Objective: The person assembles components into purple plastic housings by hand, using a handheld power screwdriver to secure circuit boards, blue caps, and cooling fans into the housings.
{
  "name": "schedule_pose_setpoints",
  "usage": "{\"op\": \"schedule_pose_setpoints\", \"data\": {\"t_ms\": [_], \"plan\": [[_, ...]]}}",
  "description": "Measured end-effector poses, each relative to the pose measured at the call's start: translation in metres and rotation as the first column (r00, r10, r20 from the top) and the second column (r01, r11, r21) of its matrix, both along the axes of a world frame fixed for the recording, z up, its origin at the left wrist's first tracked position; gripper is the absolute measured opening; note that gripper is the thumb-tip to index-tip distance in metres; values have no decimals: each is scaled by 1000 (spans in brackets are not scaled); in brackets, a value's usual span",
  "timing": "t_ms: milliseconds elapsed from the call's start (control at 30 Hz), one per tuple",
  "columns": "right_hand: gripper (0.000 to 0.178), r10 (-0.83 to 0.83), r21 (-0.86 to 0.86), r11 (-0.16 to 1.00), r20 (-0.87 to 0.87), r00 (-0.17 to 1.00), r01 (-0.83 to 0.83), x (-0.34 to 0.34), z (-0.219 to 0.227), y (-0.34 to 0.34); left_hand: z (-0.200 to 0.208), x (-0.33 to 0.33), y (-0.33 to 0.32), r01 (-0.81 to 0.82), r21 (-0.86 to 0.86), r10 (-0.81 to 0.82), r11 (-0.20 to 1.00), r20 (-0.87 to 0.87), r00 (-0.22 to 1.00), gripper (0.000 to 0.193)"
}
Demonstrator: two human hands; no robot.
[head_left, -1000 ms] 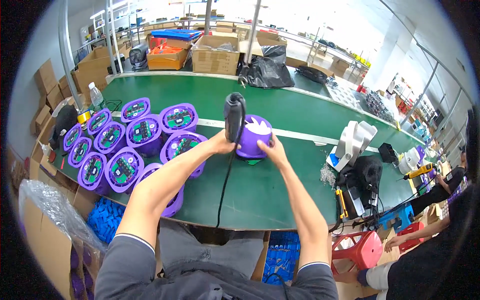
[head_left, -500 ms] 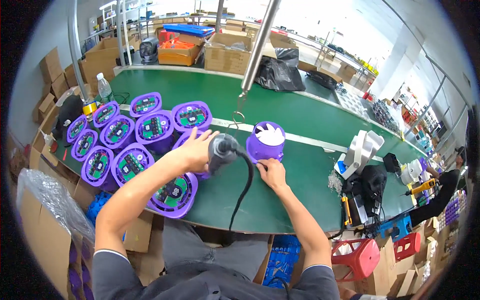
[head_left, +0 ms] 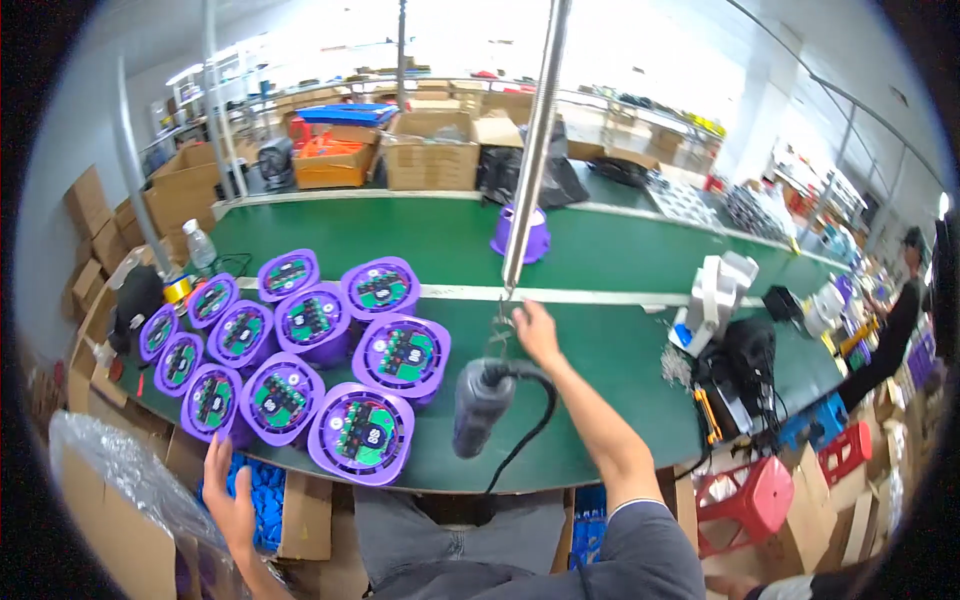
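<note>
Right hand (head_left: 536,334) rests open on the green belt (head_left: 620,350), holding nothing, beside the hanging electric screwdriver (head_left: 480,405). Left hand (head_left: 230,500) hangs open over a cardboard box of blue parts (head_left: 262,495).

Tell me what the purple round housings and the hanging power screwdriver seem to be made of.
The purple round housings look like moulded plastic with a smooth, slightly glossy skin; inside them sit green circuit boards. The hanging power screwdriver has a dark grey body, probably plastic, with a black, seemingly rubber-coated cable.
</note>
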State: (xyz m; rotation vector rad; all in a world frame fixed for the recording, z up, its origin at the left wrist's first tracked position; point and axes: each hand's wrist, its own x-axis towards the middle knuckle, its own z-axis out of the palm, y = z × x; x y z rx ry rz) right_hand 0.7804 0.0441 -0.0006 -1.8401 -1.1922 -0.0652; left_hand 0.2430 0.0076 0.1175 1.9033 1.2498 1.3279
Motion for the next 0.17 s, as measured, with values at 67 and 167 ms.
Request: {"op": "schedule_pose_setpoints", "data": {"t_ms": [67,167], "plan": [[42,269,12,962,-222,937,-273,-44,-23,-54,-36,-27,0,-37,-61,40,997,60,997,47],[51,399,-187,909,140,906,-372,-72,-18,-132,-77,-26,10,-103,-261,166,960,233,958,44]]}}
